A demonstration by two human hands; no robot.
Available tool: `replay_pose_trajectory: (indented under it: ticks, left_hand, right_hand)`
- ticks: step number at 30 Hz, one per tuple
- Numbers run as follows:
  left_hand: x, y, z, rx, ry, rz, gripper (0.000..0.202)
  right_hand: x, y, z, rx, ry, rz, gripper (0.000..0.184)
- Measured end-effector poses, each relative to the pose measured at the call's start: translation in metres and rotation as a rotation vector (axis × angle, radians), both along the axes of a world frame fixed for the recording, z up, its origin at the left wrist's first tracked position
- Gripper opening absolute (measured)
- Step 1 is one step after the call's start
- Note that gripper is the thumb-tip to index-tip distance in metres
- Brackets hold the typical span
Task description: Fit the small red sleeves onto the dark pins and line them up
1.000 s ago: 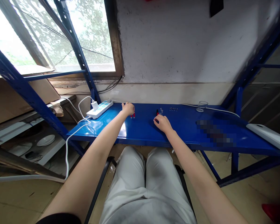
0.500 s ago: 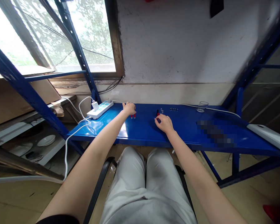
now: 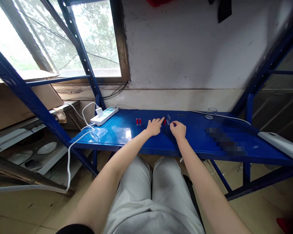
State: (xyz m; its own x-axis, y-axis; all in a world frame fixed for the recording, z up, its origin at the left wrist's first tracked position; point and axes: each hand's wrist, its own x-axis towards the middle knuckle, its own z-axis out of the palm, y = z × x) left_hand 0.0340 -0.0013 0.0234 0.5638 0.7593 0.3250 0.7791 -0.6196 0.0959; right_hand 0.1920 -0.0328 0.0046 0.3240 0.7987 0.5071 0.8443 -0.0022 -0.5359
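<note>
My left hand [image 3: 154, 127] lies low over the blue table with its fingers stretched out. Its index fingertip reaches the small red-and-black piece [image 3: 164, 121]; whether it presses on it I cannot tell. Just to the right, my right hand [image 3: 178, 129] is closed, thumb and index finger pinched together. Anything in that pinch is too small to make out. Small clear pieces [image 3: 168, 119] lie between the two hands. Two red cylinders with pale ends [image 3: 138, 122] stand side by side to the left. Behind my right hand is a row of several tiny metallic pieces [image 3: 181, 116].
A white power strip [image 3: 104, 116] with a plugged-in cable sits at the table's left end. Toward the right are a clear glass [image 3: 211, 112], a blurred dark long object [image 3: 226, 141] and a white device [image 3: 280, 144]. Blue metal posts [image 3: 249, 107] frame the blue table [image 3: 119, 143].
My left hand has moved right, away from the red cylinders, to the red-and-black piece. My right hand has shifted slightly right, off that piece.
</note>
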Motion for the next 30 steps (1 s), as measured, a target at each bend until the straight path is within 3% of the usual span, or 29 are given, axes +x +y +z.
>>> replay_pose_trajectory:
  ticks: [4,12,22,26,30]
  left_hand:
    - [0.013,0.002,-0.011,-0.077,-0.009,0.05,0.057]
    - [0.025,0.008,-0.01,-0.07,-0.018,0.081,0.051]
    - [0.033,0.012,-0.009,-0.066,-0.317,0.152,0.022]
    - [0.023,0.014,-0.014,-0.049,-0.418,0.152,0.017]
    - [0.008,0.009,-0.021,-0.084,-0.64,0.187,0.011]
  right_hand:
    - [-0.002,-0.002,0.001,-0.093,-0.062,0.021,0.032]
    - [-0.004,0.003,-0.004,-0.162,-0.147,0.061,0.031]
    - [-0.002,0.005,-0.007,-0.238,-0.235,0.13,0.03]
    - [-0.002,0.007,-0.009,-0.255,-0.229,0.15,0.033]
    - [-0.002,0.007,-0.009,-0.264,-0.244,0.154,0.035]
